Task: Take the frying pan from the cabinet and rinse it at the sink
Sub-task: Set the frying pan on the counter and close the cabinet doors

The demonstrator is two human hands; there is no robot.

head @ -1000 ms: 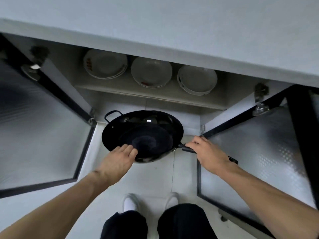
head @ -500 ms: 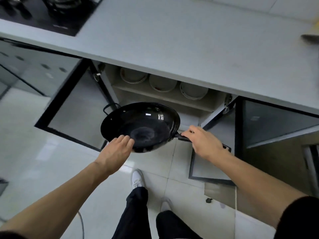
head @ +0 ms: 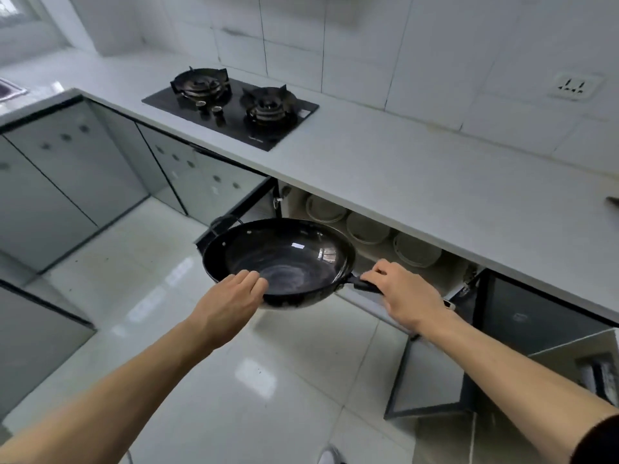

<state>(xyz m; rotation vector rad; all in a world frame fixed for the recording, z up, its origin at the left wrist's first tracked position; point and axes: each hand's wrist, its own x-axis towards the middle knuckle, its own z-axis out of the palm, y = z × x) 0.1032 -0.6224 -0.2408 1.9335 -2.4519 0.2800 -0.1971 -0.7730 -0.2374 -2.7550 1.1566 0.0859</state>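
Observation:
A black frying pan (head: 281,259) with a small loop handle on its far left hangs level in the air, in front of the open cabinet (head: 375,236) below the counter. My right hand (head: 407,296) is wrapped around its long black handle. My left hand (head: 231,303) grips the near rim, fingers curled over the edge into the pan. A corner of the sink (head: 10,90) shows at the far left edge of the counter.
Both cabinet doors stand open, the right one (head: 432,376) near my right forearm. Stacked plates (head: 366,227) sit on the cabinet shelf. A black two-burner gas hob (head: 231,107) is set in the white counter (head: 402,162). Shiny floor tiles spread below.
The view has risen from the cabinet to take in the counter, hob and wall. The pan has come out and up, away from the cabinet, still held by both hands.

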